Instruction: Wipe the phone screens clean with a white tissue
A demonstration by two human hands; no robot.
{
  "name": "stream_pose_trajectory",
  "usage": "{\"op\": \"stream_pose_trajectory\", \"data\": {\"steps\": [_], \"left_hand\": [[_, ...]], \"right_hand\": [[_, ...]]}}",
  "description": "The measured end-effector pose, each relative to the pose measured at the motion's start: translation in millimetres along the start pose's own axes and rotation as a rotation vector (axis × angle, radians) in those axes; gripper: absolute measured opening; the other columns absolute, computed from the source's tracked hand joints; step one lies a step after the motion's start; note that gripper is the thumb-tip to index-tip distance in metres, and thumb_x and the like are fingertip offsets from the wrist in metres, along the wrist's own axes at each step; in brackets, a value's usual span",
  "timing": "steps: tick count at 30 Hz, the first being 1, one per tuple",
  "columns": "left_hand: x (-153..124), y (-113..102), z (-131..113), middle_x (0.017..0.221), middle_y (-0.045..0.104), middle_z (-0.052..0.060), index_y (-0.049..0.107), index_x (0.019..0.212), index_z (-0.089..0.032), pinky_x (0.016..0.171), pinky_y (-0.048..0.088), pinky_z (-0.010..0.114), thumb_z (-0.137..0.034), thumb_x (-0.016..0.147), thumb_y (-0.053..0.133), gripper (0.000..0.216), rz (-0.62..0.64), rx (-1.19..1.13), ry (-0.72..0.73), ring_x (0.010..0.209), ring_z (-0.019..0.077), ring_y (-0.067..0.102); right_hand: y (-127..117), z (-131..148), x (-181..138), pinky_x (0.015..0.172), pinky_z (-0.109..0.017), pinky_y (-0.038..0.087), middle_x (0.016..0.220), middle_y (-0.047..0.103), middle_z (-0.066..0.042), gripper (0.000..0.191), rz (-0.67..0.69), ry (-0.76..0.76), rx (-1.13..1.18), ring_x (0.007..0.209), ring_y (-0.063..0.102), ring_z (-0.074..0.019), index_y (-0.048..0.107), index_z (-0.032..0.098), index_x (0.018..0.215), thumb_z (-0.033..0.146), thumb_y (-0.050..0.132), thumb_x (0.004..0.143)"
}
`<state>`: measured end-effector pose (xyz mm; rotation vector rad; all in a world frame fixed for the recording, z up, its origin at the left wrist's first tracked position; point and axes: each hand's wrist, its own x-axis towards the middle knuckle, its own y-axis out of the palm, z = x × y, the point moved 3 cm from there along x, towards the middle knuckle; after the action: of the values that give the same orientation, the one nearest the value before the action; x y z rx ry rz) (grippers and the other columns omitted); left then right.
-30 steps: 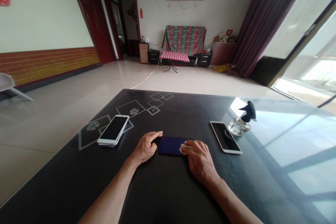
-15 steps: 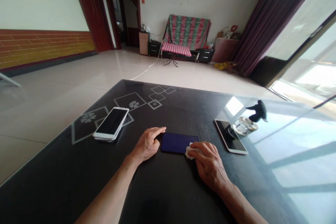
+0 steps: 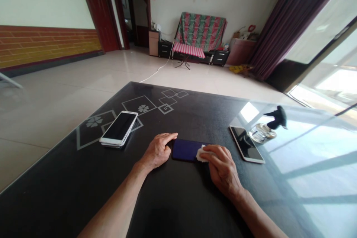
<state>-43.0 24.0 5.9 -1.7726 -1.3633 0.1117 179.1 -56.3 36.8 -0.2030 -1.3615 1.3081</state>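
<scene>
A dark blue phone (image 3: 185,150) lies flat on the black glass table (image 3: 178,208) in front of me. My left hand (image 3: 157,151) rests against its left end, fingers curled and the index finger stretched along the top edge, holding it steady. My right hand (image 3: 221,167) is closed on a small white wipe (image 3: 200,155) and presses it onto the phone's right part.
Stacked white phones (image 3: 119,133) lie at the left of the table. Another white phone (image 3: 246,143) lies at the right, beside a clear spray bottle with a black nozzle (image 3: 266,128). Tiled floor, a covered sofa and a glass door surround the table.
The right hand has shifted the wipe a little across the phone's right part. The left hand stays put. The view has tilted down slightly.
</scene>
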Motion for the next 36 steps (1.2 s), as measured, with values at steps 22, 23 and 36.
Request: {"op": "stream_pose_trajectory", "data": {"steps": [22, 23, 36], "left_hand": [[-3, -12, -16, 0.132, 0.057, 0.008, 0.049, 0.133, -0.017, 0.11, 0.033, 0.045, -0.009, 0.063, 0.054, 0.071, 0.184, 0.054, 0.023, 0.125, 0.0263, 0.048], [-3, -12, -16, 0.136, 0.053, 0.009, 0.047, 0.135, -0.018, 0.111, 0.03, 0.046, -0.011, 0.063, 0.057, 0.073, 0.219, 0.071, 0.015, 0.127, 0.0275, 0.045], [-4, -13, -22, 0.134, 0.049, 0.009, 0.044, 0.137, -0.023, 0.107, 0.035, 0.045, -0.025, 0.066, 0.071, 0.077, 0.323, 0.07, -0.046, 0.124, 0.0282, 0.043]], "right_hand": [[1, -15, 0, 0.086, -0.036, 0.043, 0.1, 0.063, -0.004, 0.028, -0.146, 0.129, 0.034, 0.094, 0.056, -0.0193, 0.066, 0.022, 0.082, 0.009, 0.042, 0.085], [2, -15, 1, 0.086, -0.036, 0.042, 0.099, 0.063, -0.004, 0.028, -0.145, 0.133, 0.021, 0.094, 0.056, -0.0193, 0.066, 0.023, 0.082, 0.009, 0.042, 0.085], [7, -22, 0, 0.085, -0.036, 0.04, 0.099, 0.063, -0.004, 0.029, -0.257, 0.208, 0.08, 0.095, 0.054, -0.019, 0.067, 0.022, 0.083, 0.006, 0.043, 0.081]]}}
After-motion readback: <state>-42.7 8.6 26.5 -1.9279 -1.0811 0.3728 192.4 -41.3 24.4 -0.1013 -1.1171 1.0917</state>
